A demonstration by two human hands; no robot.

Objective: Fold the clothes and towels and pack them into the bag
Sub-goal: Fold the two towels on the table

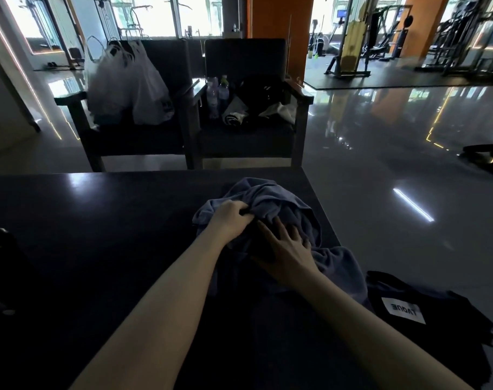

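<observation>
Towel point(279, 198) on the table point(98, 220), over toward the table's right-hand edge, and it's a heap right now: blue-grey, soft and thick-looking, bunched into deep rolling creases with one end trailing toward the table's near side. Both hands are in it. The left hand point(232, 219) has its fingers curled, pinching up a ridge of the cloth near the top of the heap. The right hand point(289, 253) lies on the pile with fingers spread and fairly straight, pressing down, not gripping.

By my read this is the very start of the fold: finding an edge and opening the cloth out, nothing squared up yet. The next move calls for a hem or corner in each hand, a lift and a shake, then laying it flat on the bare dark top (glossy and smooth, so cloth should slide easily).

At the table's near right corner lies a black fabric piece point(425, 302) with a white rectangular label, limp, part of it drooping over the edge; bag or garment, I cannot tell. Beyond the table's far edge stand two dark chairs point(245, 60), one carrying white plastic bags point(121, 85), the other clear bottles point(218, 94) and more crumpled cloth.
</observation>
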